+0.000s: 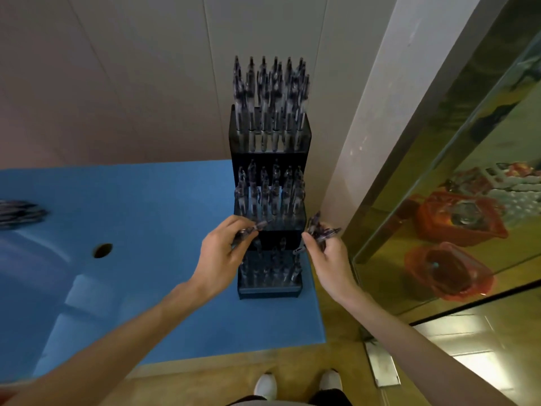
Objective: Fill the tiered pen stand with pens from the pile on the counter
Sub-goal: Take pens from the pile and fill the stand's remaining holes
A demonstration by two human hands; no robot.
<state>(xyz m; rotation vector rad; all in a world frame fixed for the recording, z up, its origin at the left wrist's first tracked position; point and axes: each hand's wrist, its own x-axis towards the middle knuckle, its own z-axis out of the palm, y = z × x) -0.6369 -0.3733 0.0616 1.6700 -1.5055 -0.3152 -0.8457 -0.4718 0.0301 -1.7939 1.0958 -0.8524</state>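
A dark tiered pen stand [270,155] stands on the blue counter [152,218] against the wall, at the counter's right end. Its top and middle tiers hold several clear pens upright; the lowest tier also holds several. My left hand [224,253] pinches a single pen [255,227] that lies level in front of the middle tier. My right hand [329,253], just right of the stand, grips a small bunch of pens [320,230]. A blurred pile of pens [20,212] lies at the counter's far left edge.
A round hole [102,250] is cut in the counter left of the stand. A glass case [456,218] with red baskets inside stands to the right. My white shoes [298,383] show on the wooden floor below the counter's front edge.
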